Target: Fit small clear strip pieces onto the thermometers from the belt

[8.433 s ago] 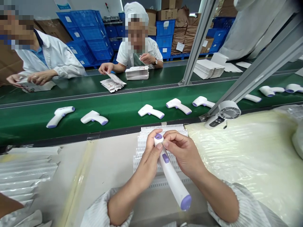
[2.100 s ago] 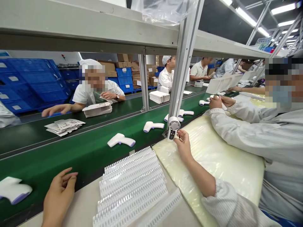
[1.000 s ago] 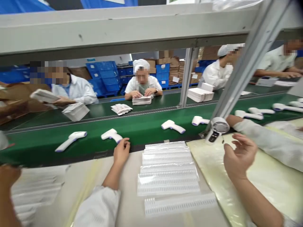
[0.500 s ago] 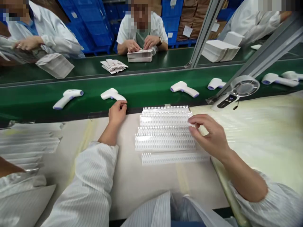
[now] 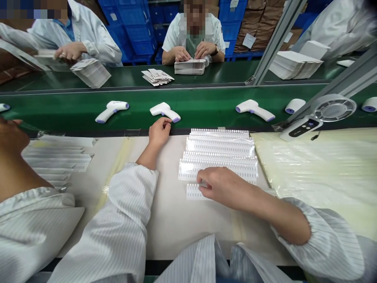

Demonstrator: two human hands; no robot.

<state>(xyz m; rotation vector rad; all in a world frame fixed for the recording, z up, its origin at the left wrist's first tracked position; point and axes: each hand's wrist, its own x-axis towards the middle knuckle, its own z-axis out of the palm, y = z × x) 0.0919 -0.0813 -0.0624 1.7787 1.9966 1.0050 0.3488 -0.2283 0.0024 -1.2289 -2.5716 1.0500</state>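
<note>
My left hand (image 5: 160,131) rests at the belt's near edge with loosely curled fingers. Its fingertips are close to the handle of a white pistol-shaped infrared thermometer (image 5: 165,111); whether they touch it is unclear. My right hand (image 5: 225,186) is above a single white toothed plastic strip (image 5: 192,191), thumb and forefinger apart near its left end. The hand and forearm cover much of that strip. Just beyond lies a stack of similar toothed strips (image 5: 218,147), in overlapping rows with clear film glinting on them.
More thermometers (image 5: 112,111) lie along the green belt (image 5: 203,106). A small handheld fan (image 5: 332,108) stands by the slanted metal post. Film-wrapped sheeting (image 5: 318,157) lies at right. At left, a neighbour's arm (image 5: 17,165) reaches over more strips (image 5: 64,157). Co-workers handle paper stacks (image 5: 190,67) opposite.
My right hand has moved left and nearer, from the stack's right end to above the single strip. The thermometers have shifted right past my left hand. The whole view has shifted.
</note>
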